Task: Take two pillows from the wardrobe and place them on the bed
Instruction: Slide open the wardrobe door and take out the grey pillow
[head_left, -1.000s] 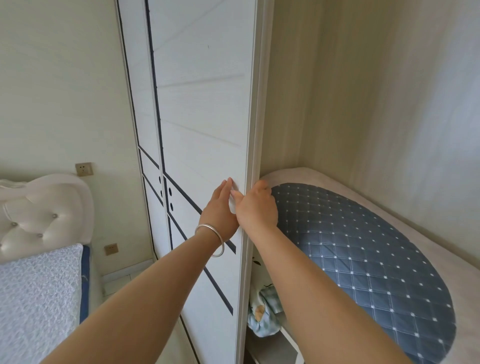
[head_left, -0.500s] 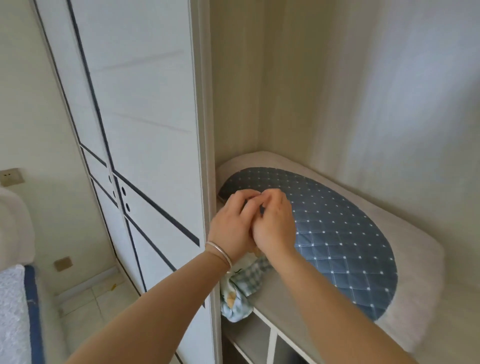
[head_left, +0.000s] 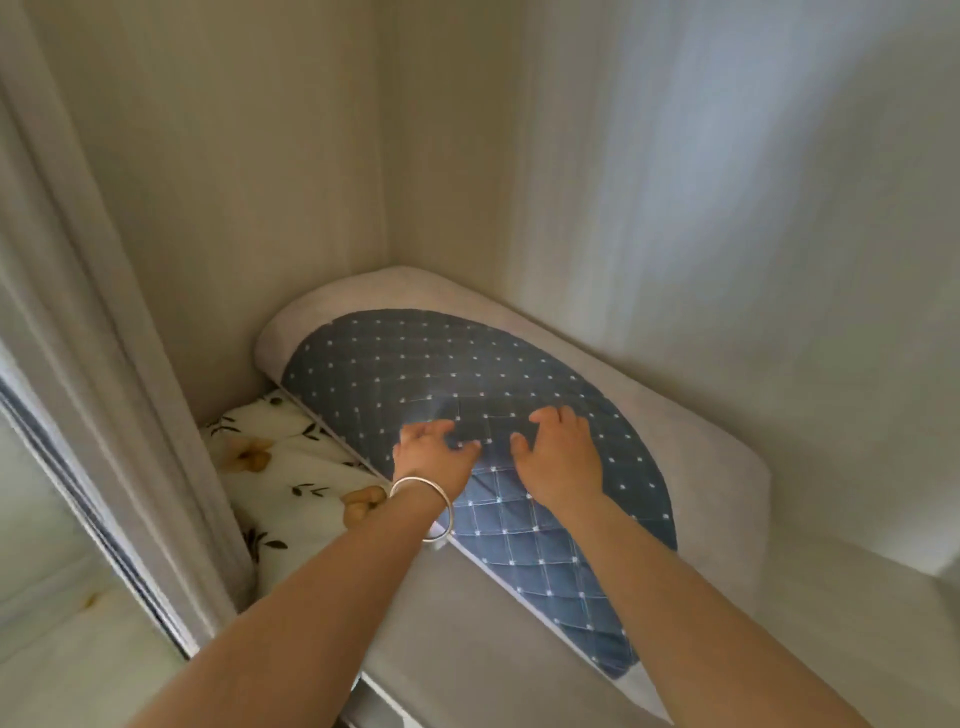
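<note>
While both arms reach into the open wardrobe compartment (head_left: 249, 156), the left hand (head_left: 434, 457) and the right hand (head_left: 561, 462) lie side by side on the blue quilted panel (head_left: 415, 374) of a grey pillow (head_left: 701, 441). Fingers of both are curled and pressing into the fabric, which puckers between them; they look to be gathering the cover for a grip, but neither hand has yet closed round the pillow, so the hold reads as a clawed, half-open press and not a firm clamp. A silver bangle (head_left: 423, 506) sits on the left wrist.

This pillow lies flat on the wardrobe shelf, its far side close against the back wall and its right end close to the side wall. Placing the hands in the middle of the top probably serves to drag it forward, since the edges by the walls are hard to reach.

To its left, partly tucked under the blue panel's edge, lies a cream floral pillow (head_left: 291, 467) with dark leaves and yellow flowers; I judge this to be the second one to fetch, though it may be other bedding. A sliding door frame (head_left: 104, 364) stands just beside it on the left and narrows the opening, so the floral piece may catch there. No bed is in view.
</note>
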